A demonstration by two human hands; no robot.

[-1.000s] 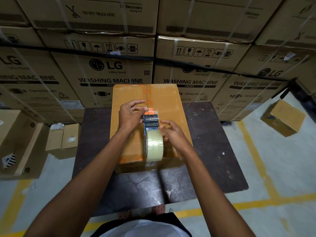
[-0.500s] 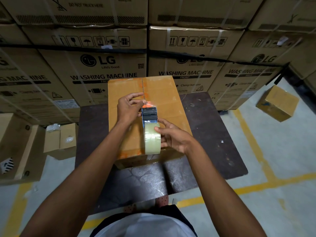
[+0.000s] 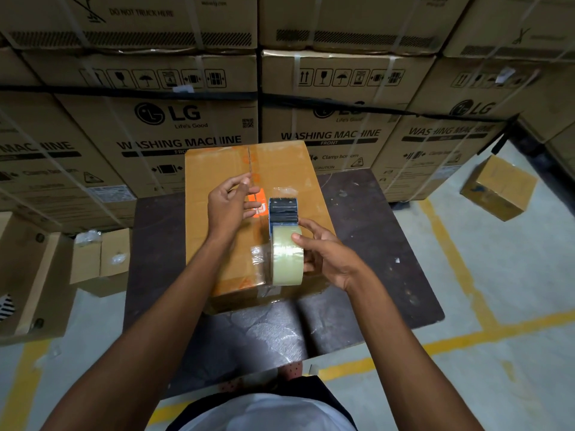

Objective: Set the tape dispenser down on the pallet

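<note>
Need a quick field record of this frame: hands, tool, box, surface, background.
left hand: fingers loosely spread, above the box top, just left of the dispenser head; contact not clear
right hand: grips the tape dispenser at the roll
tape dispenser: clear roll, dark cutter head pointing away, over the box
cardboard box: closed, orange print, clear tape on near edge
table: dark, scuffed top; box rests on it
background: stacked washing machine cartons; small box on floor at right
</note>
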